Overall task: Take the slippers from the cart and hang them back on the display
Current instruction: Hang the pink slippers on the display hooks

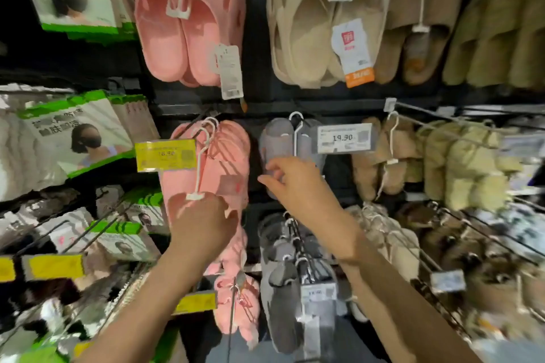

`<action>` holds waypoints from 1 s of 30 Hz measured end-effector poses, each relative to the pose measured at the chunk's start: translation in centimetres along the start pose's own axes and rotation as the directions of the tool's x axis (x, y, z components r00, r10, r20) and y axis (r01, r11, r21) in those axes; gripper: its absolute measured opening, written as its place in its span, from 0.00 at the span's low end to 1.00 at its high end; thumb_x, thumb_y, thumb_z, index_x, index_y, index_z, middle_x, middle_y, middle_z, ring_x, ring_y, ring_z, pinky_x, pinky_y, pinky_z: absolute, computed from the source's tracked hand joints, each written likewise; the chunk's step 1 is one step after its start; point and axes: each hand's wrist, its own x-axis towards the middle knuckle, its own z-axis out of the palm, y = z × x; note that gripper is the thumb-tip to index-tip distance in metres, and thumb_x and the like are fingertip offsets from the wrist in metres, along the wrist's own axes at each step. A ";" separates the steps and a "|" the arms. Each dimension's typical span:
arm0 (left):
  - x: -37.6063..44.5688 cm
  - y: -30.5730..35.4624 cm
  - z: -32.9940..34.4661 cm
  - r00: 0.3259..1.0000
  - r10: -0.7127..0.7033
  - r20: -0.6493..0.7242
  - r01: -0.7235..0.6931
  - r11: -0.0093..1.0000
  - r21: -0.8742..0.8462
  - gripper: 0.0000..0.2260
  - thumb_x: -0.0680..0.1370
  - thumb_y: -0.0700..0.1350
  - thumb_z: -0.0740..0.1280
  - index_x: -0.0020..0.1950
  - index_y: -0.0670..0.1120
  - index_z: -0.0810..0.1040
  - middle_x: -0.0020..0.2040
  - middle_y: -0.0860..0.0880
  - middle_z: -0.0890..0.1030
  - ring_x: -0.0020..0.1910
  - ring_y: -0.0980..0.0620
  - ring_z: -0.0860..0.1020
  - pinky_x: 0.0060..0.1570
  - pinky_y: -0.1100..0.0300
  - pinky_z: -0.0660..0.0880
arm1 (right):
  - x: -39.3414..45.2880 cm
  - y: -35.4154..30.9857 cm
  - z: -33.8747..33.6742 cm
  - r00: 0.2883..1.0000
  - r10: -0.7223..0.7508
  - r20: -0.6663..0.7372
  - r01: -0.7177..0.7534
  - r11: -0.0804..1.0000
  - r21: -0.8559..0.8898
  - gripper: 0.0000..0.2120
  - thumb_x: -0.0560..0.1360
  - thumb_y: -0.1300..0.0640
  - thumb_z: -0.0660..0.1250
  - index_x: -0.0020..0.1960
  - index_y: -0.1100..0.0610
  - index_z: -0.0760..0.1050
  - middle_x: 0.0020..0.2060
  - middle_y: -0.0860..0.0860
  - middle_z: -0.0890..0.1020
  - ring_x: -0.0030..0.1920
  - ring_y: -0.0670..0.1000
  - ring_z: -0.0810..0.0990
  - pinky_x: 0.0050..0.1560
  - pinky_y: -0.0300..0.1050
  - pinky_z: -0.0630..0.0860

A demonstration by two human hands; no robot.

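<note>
While the left hand (pixel 203 222) grips the pink slippers (pixel 206 174), right hand (pixel 290 178) pinching the grey slippers (pixel 280 141), I'd seat each hook fully on its peg.

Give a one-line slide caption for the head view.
Left hand holds pink slippers at the display while right hand reaches grey slippers.

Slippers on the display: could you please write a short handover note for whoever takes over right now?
Left hand: grips the lower end of the pink slippers, whose white hanger is hooked on the peg behind the yellow price tag.
Right hand: fingers curled on the grey slippers hanging beside the white price tag.
Done: both pairs appear hooked on.
Left: let go, check they hang straight. The cart is out of view, so fetch any remaining pairs.
</note>
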 end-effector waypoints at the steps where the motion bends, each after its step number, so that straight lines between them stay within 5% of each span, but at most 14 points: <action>1: -1.6 1.4 0.0 0.999 0.050 0.020 -0.051 0.997 0.055 0.14 0.77 0.53 0.61 0.56 0.46 0.78 0.56 0.44 0.80 0.56 0.42 0.77 0.57 0.55 0.72 | -2.3 0.7 -0.9 0.999 0.045 0.024 -0.044 0.999 -0.029 0.14 0.76 0.51 0.65 0.55 0.59 0.77 0.48 0.57 0.80 0.50 0.57 0.78 0.50 0.50 0.75; 5: -6.8 8.8 1.1 0.944 0.284 0.167 -0.305 0.945 0.117 0.14 0.78 0.53 0.59 0.57 0.48 0.76 0.57 0.44 0.78 0.57 0.41 0.76 0.51 0.54 0.73 | -11.4 4.0 -6.4 0.975 0.209 -0.077 -0.220 0.956 -0.192 0.18 0.75 0.44 0.61 0.54 0.57 0.78 0.46 0.56 0.81 0.48 0.58 0.80 0.48 0.48 0.76; 9: -10.8 18.2 3.4 0.801 0.551 0.233 -0.569 0.822 0.015 0.15 0.79 0.55 0.57 0.59 0.50 0.75 0.59 0.48 0.79 0.58 0.46 0.76 0.54 0.58 0.73 | -21.3 7.1 -13.9 0.884 0.382 -0.269 -0.463 0.799 -0.383 0.12 0.76 0.48 0.62 0.55 0.54 0.76 0.48 0.53 0.81 0.48 0.56 0.80 0.44 0.48 0.76; 12: -14.6 25.5 6.0 0.662 0.715 0.223 -0.708 0.695 -0.127 0.22 0.77 0.58 0.51 0.58 0.49 0.77 0.55 0.50 0.79 0.54 0.48 0.77 0.50 0.59 0.73 | -30.0 8.9 -19.9 0.741 0.494 -0.456 -0.663 0.649 -0.374 0.11 0.76 0.50 0.63 0.56 0.52 0.76 0.50 0.52 0.81 0.49 0.56 0.80 0.45 0.49 0.77; 15: -20.1 32.9 8.3 0.534 0.809 0.247 -0.766 0.586 -0.263 0.12 0.79 0.52 0.58 0.55 0.50 0.78 0.53 0.50 0.80 0.53 0.48 0.77 0.46 0.59 0.71 | -39.3 9.6 -25.0 0.539 0.576 -0.614 -0.833 0.474 -0.287 0.11 0.77 0.50 0.63 0.56 0.52 0.77 0.51 0.51 0.81 0.50 0.54 0.80 0.47 0.48 0.76; 22: -35.9 49.4 13.4 0.243 0.956 0.167 -0.812 0.295 -0.504 0.12 0.78 0.52 0.61 0.56 0.50 0.78 0.56 0.46 0.81 0.57 0.43 0.77 0.52 0.55 0.73 | -59.1 9.0 -34.8 0.198 0.443 -0.874 -0.978 0.032 -0.206 0.06 0.73 0.57 0.68 0.44 0.60 0.79 0.39 0.60 0.82 0.41 0.62 0.81 0.35 0.43 0.65; 24: -39.5 52.6 14.3 0.175 0.976 0.127 -0.805 0.216 -0.553 0.11 0.78 0.52 0.62 0.56 0.50 0.78 0.54 0.46 0.82 0.55 0.43 0.78 0.51 0.54 0.74 | -62.6 8.9 -36.5 0.095 0.414 -0.905 -0.990 -0.053 -0.128 0.05 0.72 0.59 0.69 0.47 0.60 0.80 0.41 0.61 0.82 0.42 0.63 0.80 0.36 0.47 0.70; 30: -47.2 61.5 16.2 0.031 1.000 -0.004 -0.787 0.022 -0.617 0.11 0.80 0.48 0.59 0.54 0.47 0.79 0.49 0.46 0.83 0.43 0.46 0.78 0.37 0.60 0.66 | -70.2 11.1 -40.2 0.009 0.246 -0.969 -0.976 -0.209 -0.062 0.03 0.71 0.60 0.71 0.41 0.60 0.79 0.37 0.57 0.82 0.34 0.61 0.80 0.32 0.44 0.69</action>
